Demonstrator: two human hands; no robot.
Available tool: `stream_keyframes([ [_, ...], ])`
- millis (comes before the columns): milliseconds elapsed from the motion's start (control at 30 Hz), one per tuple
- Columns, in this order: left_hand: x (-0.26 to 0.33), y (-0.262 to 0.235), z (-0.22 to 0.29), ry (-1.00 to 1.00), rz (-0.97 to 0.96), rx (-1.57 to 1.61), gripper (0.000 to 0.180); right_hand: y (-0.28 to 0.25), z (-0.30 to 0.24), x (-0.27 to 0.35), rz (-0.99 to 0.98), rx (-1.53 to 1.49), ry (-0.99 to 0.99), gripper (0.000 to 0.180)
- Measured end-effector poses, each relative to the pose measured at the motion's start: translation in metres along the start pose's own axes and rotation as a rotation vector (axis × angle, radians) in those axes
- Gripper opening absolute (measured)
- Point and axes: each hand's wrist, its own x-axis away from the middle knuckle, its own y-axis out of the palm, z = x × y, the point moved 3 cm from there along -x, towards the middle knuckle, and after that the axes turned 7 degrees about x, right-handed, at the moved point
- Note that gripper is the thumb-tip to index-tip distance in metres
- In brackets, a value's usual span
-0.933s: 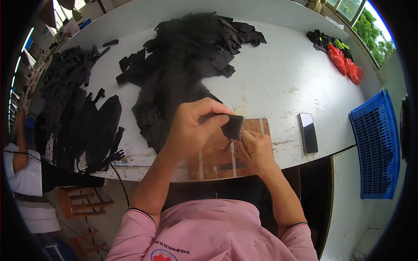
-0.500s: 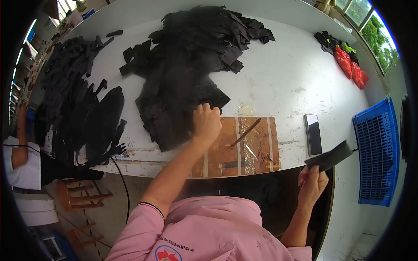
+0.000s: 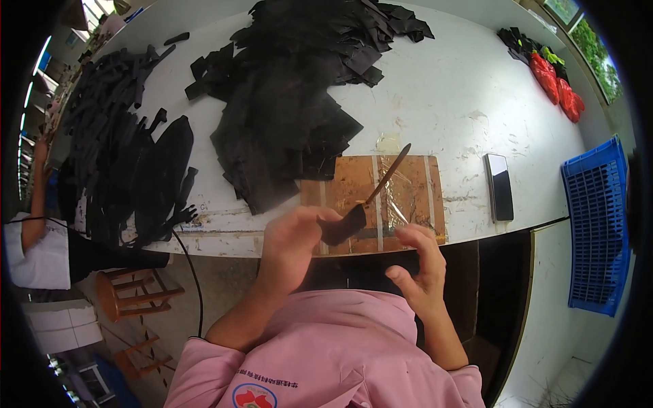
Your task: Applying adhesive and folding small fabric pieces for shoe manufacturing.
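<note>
My left hand [image 3: 291, 246] is in front of my body, over the near edge of a brown board [image 3: 347, 178]. Its thumb and fingers are closed on a small dark fabric piece [image 3: 344, 227], which looks bent and slightly blurred. To the right, my right hand [image 3: 423, 265] is raised with curved fingers and thumb apart, nothing between them. Across the board, taped with clear and pale strips, lies a thin brown stick [image 3: 389, 175]. Beyond my left hand spreads a large heap of flat black pieces [image 3: 286, 115].
Rolled black strips [image 3: 109, 102] and long black pieces [image 3: 166, 163] cover the table's left side. A phone [image 3: 500, 187] lies right of the board. A blue crate [image 3: 595, 228] stands far right; red bags [image 3: 554, 85] sit behind. Wooden stools [image 3: 139, 292] and another person's arm [image 3: 35, 197] are at left.
My left hand has come back from the heap with a dark piece. My right hand has moved inward from the right; the black piece it held is no longer in it. The view has shifted slightly.
</note>
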Motion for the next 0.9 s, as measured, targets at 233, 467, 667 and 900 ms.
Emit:
stream_keyframes([
  [233,0.026,0.005,-0.018,-0.168,0.014,0.27,0.017,0.028,0.007,-0.012,-0.308,-0.705,0.311,0.011],
  [467,0.002,0.005,0.001,-0.472,-0.214,0.163,0.021,0.01,-0.005,-0.022,-0.438,-0.306,0.168,0.006],
  [667,-0.005,0.006,0.003,-0.593,-0.352,-0.096,0.012,0.01,-0.001,-0.029,-0.512,-0.175,-0.056,0.012],
  [900,0.008,0.013,-0.003,-0.137,-0.09,-0.645,0.01,0.013,-0.03,-0.019,-0.026,0.267,-0.056,0.032],
])
